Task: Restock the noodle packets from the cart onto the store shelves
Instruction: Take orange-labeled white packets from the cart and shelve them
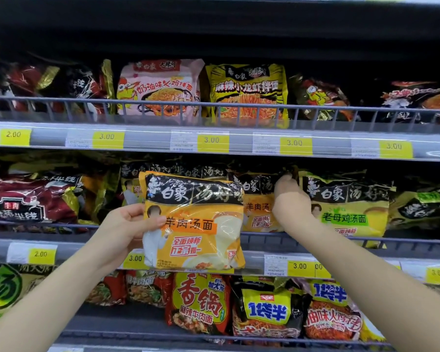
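Note:
My left hand (130, 222) grips the left edge of an orange and black noodle multipack (196, 224), thumb on its front, holding it upright in front of the middle shelf (302, 241). My right hand (288, 196) reaches into that shelf and its fingers curl round the top of a matching orange packet (258, 212) standing in the row. The fingertips are hidden behind the black top edge of the packets. The cart is out of view.
Three shelves hold rows of noodle packets behind wire rails. A yellow-green packet (346, 209) stands right of my right hand, dark red packets (31, 199) to the left. Pink (158, 90) and yellow (247, 92) packs sit above. Yellow price tags (299, 266) line the shelf edges.

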